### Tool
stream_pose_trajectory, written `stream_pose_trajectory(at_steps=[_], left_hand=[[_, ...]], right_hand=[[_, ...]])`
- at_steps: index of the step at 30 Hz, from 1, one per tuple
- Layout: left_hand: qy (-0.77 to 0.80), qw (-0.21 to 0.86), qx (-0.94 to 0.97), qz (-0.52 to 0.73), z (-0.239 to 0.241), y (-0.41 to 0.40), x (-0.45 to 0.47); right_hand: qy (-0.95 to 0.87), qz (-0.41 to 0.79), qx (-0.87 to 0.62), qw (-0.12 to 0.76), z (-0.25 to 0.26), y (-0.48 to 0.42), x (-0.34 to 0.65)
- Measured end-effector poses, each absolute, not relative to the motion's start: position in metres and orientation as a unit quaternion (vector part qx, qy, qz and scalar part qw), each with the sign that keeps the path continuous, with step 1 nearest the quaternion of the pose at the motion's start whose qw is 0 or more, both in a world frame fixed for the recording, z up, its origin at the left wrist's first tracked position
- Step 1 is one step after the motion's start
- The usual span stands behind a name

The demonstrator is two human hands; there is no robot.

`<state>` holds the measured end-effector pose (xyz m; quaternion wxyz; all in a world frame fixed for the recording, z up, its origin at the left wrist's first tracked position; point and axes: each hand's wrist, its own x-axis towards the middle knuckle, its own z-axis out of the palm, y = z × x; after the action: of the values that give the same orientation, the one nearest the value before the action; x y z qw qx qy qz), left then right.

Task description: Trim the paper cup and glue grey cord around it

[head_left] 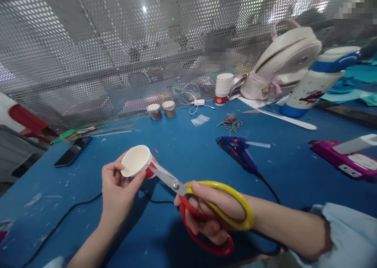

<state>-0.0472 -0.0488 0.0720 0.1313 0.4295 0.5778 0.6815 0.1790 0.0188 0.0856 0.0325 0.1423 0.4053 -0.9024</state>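
Note:
My left hand [119, 187] grips a white and red paper cup [136, 161], tilted with its mouth toward me, above the blue table. The thumb presses on the near side of the cup and the fingers go behind it. My right hand [210, 209] has its fingers through the handles of a pair of scissors [169, 178], one handle yellow and one red. The scissor blades point left and their tips are at the cup's side near the rim. Whether the paper lies between the blades is hard to make out.
A blue glue gun [240, 150] lies right of centre, its black cord trailing. Behind are grey yarn [230, 122], stacked paper cups [224, 88], two small lidded cups [154, 112], a backpack [284, 64] and a bottle [313, 83]. A phone [73, 152] lies left, a purple power strip [343, 158] right.

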Motion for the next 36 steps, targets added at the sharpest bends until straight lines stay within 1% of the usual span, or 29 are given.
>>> stream_pose_trajectory(at_steps=[3, 8, 14, 21, 30, 36], left_hand=[[0.580, 0.142, 0.426, 0.680, 0.067, -0.049, -0.048], [0.592, 0.150, 0.434, 0.663, 0.063, -0.051, -0.049], [0.600, 0.143, 0.460, 0.639, 0.060, -0.051, -0.048], [0.577, 0.155, 0.464, 0.654, 0.057, -0.051, -0.046], [0.571, 0.085, 0.524, 0.626, 0.061, -0.054, -0.044], [0.595, 0.040, 0.544, 0.590, 0.069, -0.056, -0.044]], right_hand=[[0.311, -0.942, 0.104, 0.073, 0.079, 0.019, 0.176], [0.227, -0.967, 0.081, 0.086, 0.079, 0.020, 0.176], [0.204, -0.973, 0.080, 0.077, 0.079, 0.017, 0.177], [0.191, -0.977, 0.053, 0.083, 0.075, 0.017, 0.175], [0.151, -0.983, 0.050, 0.088, 0.078, 0.017, 0.176], [0.152, -0.983, 0.034, 0.095, 0.078, 0.019, 0.176]])
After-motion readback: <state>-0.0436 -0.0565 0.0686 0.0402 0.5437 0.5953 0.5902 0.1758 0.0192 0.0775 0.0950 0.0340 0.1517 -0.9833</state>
